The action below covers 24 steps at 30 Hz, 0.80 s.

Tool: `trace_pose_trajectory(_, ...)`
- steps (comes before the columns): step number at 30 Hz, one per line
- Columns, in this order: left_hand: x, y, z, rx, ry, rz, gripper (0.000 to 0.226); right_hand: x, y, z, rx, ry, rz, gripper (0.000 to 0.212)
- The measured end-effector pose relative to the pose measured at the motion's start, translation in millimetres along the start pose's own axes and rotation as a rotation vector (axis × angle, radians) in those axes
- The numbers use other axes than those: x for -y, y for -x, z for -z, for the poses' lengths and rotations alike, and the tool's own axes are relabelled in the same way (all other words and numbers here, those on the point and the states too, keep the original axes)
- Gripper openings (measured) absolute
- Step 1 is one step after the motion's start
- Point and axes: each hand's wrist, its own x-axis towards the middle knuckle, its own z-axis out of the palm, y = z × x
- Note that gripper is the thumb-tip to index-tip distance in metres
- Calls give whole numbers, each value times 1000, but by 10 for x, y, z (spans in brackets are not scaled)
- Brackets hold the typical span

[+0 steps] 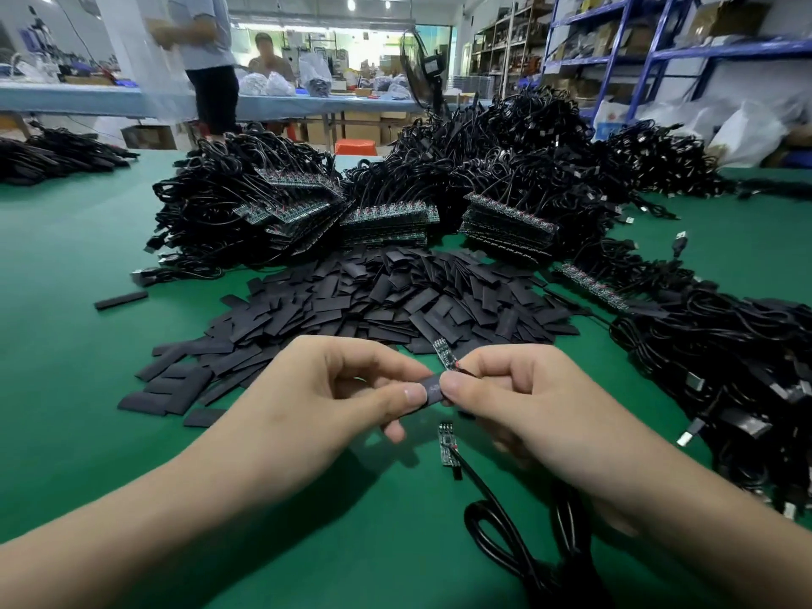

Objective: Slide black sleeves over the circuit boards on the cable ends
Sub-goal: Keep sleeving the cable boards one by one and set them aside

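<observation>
Between thumb and fingers, my left hand (334,389) pinches a flat black sleeve (433,391). My right hand (523,389) touches the sleeve's right end and holds a small circuit board (444,356), which sticks up behind the fingertips with red wire at its base. A second circuit board (447,446) lies on the green mat just below the hands, joined to a black cable (496,516) that loops toward me. A wide heap of loose black sleeves (373,296) lies just beyond the hands.
Big piles of black cables with stacked circuit boards (386,222) stand behind the sleeves. Another cable pile (729,371) fills the right side. One stray sleeve (121,299) lies at the left. A person (206,50) stands at a far table, with shelving (637,46) at the back right.
</observation>
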Motion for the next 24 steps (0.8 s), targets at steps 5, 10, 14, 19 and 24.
trace_pose_trajectory(5,3,74,-29,-174,-464,-343,25,-36,-1,-62,-47,-14,-16,22)
trace_pose_trajectory(10,4,80,3,-213,-557,-445,21,-30,10,-100,-4,24,13,34)
trace_pose_trajectory(14,29,85,79,-258,-499,-439,20,-4,-12,-25,-3,-65,-22,42)
trace_pose_trajectory(19,64,70,126,-281,-438,-402,18,-11,-3,19,51,246,70,36)
trace_pose_trajectory(24,67,68,123,-243,-462,-421,17,10,23,17,64,393,131,36)
